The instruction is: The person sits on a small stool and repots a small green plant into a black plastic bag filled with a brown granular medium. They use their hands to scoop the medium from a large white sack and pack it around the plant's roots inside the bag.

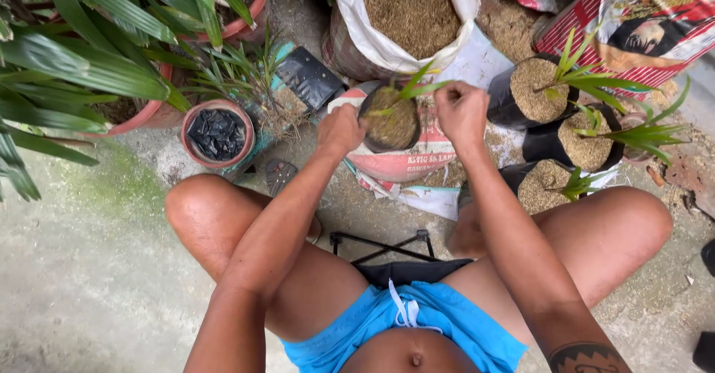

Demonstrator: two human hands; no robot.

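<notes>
Between the person's bent knees, on the concrete floor (89, 269), a black grow bag (390, 123) filled with brown husk stood on a folded printed sack (406, 166), and a small green seedling (414, 88) rose from its middle. The left hand (341, 128) was closed around the left rim of the bag and held it steady. The right hand (462, 111) was at the right rim with the fingers pressed together, close to the seedling's leaves; I could not tell if they pinched the stem or only the husk. To do this step well, I think the left hand should keep the bag upright while the right hand presses the husk gently around the stem, so the seedling stays straight and the leaves are not bent. Behind the bag, at the far edge of the floor, a big white sack (406, 15) stood open, full of the same husk. At the far right corner lay a red and white striped package (633, 23) with a dark picture on it. Three filled bags (551, 112) with seedlings stood at the right side. At the left, a terracotta pot (217, 133) held crumpled black plastic.
</notes>
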